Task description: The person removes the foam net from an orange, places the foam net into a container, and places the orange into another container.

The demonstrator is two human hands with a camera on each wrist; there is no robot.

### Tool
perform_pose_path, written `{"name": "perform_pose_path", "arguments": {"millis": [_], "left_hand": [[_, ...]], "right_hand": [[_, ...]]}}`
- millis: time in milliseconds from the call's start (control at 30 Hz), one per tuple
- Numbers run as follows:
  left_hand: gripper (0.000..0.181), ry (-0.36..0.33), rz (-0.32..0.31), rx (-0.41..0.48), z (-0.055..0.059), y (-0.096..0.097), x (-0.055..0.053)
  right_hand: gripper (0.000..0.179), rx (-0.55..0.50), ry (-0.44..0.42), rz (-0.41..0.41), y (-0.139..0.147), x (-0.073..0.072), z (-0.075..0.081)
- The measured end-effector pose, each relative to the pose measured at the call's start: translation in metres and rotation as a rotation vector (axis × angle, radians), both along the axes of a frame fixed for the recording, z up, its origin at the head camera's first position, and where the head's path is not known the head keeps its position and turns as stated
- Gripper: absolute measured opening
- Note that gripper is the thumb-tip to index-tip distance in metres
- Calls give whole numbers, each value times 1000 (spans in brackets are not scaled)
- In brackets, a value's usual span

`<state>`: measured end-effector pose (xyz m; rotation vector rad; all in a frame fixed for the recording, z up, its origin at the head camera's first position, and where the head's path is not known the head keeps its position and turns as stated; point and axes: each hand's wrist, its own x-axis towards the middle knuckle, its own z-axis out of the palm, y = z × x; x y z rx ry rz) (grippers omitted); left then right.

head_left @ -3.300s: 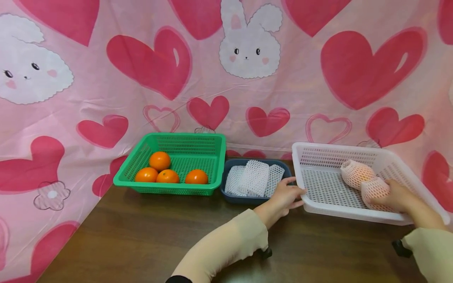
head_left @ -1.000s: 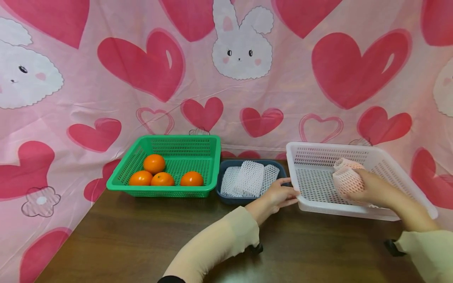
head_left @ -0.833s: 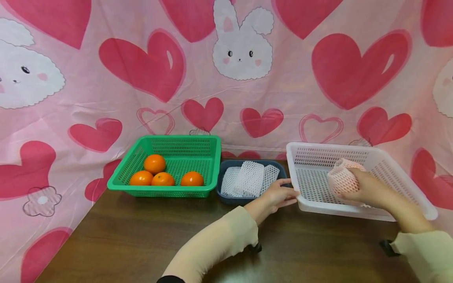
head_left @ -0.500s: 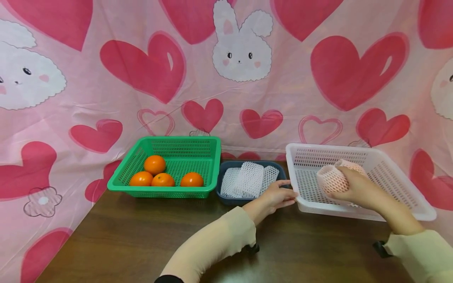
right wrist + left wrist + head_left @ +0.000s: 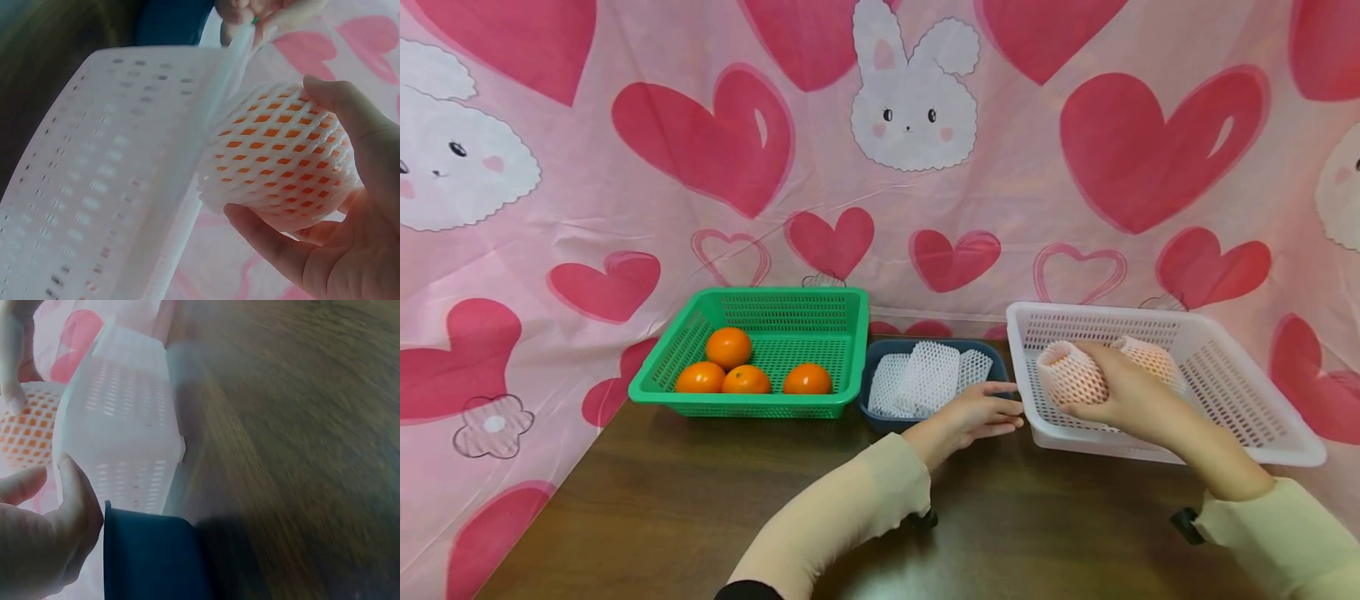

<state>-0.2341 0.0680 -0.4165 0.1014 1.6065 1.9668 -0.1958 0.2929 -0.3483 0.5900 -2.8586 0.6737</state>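
Observation:
My right hand point(image 5: 1131, 396) grips an orange in a white foam net point(image 5: 1070, 375) inside the left end of the white basket point(image 5: 1281, 454). In the right wrist view, thumb and fingers wrap the netted orange point(image 5: 281, 156), whose peel shows through the mesh. Another netted orange point(image 5: 1153, 362) lies behind this hand, partly hidden by it. My left hand point(image 5: 973, 414) is at the basket's left edge with its fingers extended; whether they touch the rim I cannot tell. The left wrist view has the left hand point(image 5: 44, 544) close beside the basket wall point(image 5: 125, 419).
A dark blue tray point(image 5: 874, 421) with several white foam nets point(image 5: 931, 379) stands between the baskets. The green basket point(image 5: 861, 342) at left holds several bare oranges point(image 5: 807, 380). Behind them hangs a pink heart-patterned cloth point(image 5: 917, 200). All stand on a brown wooden table point(image 5: 700, 500).
My right hand has carried the netted orange leftward across the white basket, away from the other netted one. My left hand has drawn slightly left from the rim.

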Motion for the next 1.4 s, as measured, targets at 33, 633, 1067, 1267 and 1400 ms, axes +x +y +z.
{"name": "perform_pose_path", "arguments": {"millis": [33, 633, 1067, 1267, 1400], "left_hand": [[44, -1, -4, -3, 0, -2, 0], [48, 142, -193, -118, 1, -50, 1], [53, 160, -236, -189, -1, -85, 13], [60, 158, -289, -192, -2, -104, 22], [62, 134, -305, -177, -8, -114, 28]], "right_hand": [[88, -8, 1, 7, -3, 1, 1], [83, -131, -36, 118, -44, 10, 2], [79, -175, -58, 127, -68, 21, -20], [83, -206, -132, 153, -76, 23, -35], [80, -253, -181, 189, -81, 24, -47]]}}
